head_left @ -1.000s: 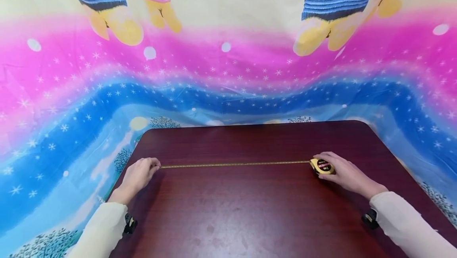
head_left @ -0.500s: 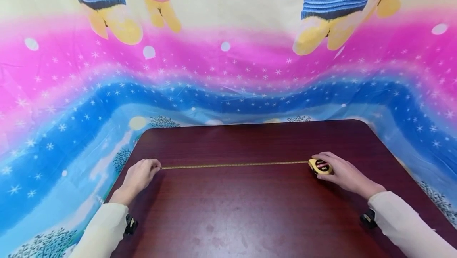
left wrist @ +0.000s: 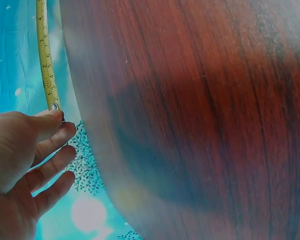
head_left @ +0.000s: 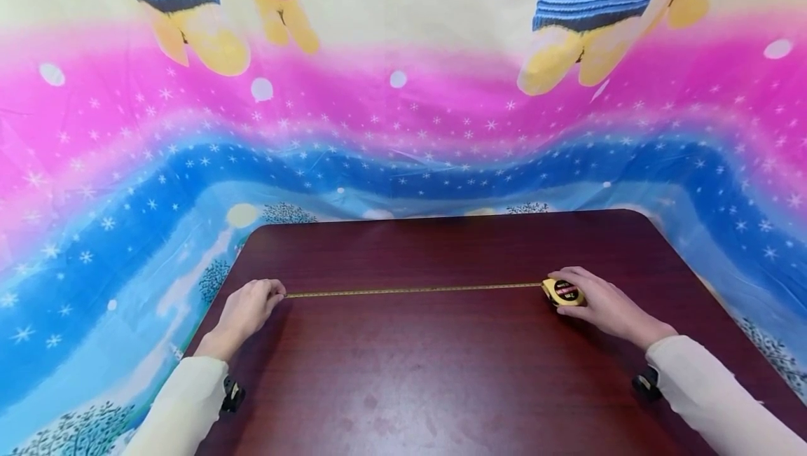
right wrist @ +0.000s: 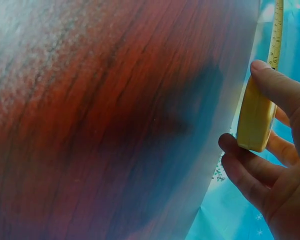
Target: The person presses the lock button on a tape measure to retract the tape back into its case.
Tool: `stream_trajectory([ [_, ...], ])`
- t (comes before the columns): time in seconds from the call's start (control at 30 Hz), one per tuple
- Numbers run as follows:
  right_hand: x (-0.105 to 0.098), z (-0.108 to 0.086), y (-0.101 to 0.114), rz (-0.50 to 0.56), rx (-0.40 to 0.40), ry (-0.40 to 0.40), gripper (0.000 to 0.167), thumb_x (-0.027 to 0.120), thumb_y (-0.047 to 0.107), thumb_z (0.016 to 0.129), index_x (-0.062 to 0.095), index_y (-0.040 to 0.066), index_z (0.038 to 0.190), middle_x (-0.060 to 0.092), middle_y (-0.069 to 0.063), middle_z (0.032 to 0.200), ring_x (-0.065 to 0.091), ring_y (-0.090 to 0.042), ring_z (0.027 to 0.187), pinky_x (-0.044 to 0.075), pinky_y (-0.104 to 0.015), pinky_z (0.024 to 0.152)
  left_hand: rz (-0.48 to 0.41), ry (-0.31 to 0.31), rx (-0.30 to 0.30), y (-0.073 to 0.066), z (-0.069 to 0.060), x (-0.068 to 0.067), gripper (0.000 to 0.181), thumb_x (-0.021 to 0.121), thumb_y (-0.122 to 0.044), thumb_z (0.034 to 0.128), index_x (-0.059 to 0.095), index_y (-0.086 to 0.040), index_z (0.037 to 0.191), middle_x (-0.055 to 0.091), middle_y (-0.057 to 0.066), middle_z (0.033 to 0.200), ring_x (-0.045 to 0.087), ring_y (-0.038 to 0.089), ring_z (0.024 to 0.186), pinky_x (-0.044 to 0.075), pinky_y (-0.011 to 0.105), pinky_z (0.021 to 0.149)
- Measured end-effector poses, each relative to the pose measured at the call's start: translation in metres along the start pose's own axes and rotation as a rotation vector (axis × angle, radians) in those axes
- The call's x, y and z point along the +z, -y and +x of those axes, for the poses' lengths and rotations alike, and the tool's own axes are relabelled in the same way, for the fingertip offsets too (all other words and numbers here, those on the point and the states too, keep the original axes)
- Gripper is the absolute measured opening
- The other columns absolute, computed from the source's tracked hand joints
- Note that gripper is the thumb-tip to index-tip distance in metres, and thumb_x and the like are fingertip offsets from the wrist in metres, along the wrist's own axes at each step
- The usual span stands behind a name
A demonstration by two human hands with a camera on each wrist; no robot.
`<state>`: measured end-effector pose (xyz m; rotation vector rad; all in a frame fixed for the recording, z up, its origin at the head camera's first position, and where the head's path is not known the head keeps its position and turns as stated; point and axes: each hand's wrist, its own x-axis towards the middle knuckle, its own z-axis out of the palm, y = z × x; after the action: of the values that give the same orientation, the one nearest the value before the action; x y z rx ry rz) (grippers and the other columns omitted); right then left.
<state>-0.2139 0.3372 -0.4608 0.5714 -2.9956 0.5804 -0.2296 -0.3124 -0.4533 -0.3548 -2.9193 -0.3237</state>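
Observation:
A yellow and black tape measure (head_left: 564, 293) is gripped in my right hand (head_left: 605, 305), at the right of the head view. Its yellow blade (head_left: 410, 291) stretches left in a nearly straight line above the table. At the far end, my left hand (head_left: 244, 316) pinches the metal end hook between thumb and index finger. In the left wrist view the blade's low numbers (left wrist: 47, 65) show beside the thumb, while the other fingers are spread loosely. The right wrist view shows the yellow case (right wrist: 256, 115) edge-on, the thumb near its mouth and fingers behind and below it.
A dark red-brown wooden table (head_left: 403, 365) with rounded corners lies beneath both hands. Behind and around it hangs a patterned pink and blue cloth (head_left: 397, 113). Dark wrist devices (head_left: 232, 394) sit at the cuffs of the light sleeves.
The tape case and my right hand have shifted slightly left, so the drawn-out blade looks a little shorter. My left hand stays almost in place, still pinching the end.

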Motion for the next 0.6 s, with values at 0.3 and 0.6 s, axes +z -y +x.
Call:
stream_trajectory([
  [0.3,0.0001,0.0011,0.0001,-0.003,0.002,0.007,0.064,0.078,0.025,0.089,0.051,0.012,0.145,0.052,-0.016,0.142,0.057,-0.033,0.120,0.051,-0.057,0.096,0.000,0.006,0.012,-0.0027,0.0048,-0.0003,0.008,0.067,-0.010,0.0960,0.075,-0.012,0.096,0.075,0.006,0.093,0.069,0.027,0.086,0.056,0.051,0.078],
  [0.6,0.0042,0.0016,0.0005,0.003,0.006,0.009,0.064,0.079,0.026,0.088,0.052,0.013,0.145,0.053,-0.016,0.142,0.058,-0.033,0.120,0.051,-0.057,0.096,0.007,0.022,0.006,-0.0017,0.0039,0.0045,0.007,0.068,-0.011,0.0957,0.074,-0.012,0.096,0.075,0.005,0.093,0.069,0.026,0.086,0.056,0.051,0.078],
])
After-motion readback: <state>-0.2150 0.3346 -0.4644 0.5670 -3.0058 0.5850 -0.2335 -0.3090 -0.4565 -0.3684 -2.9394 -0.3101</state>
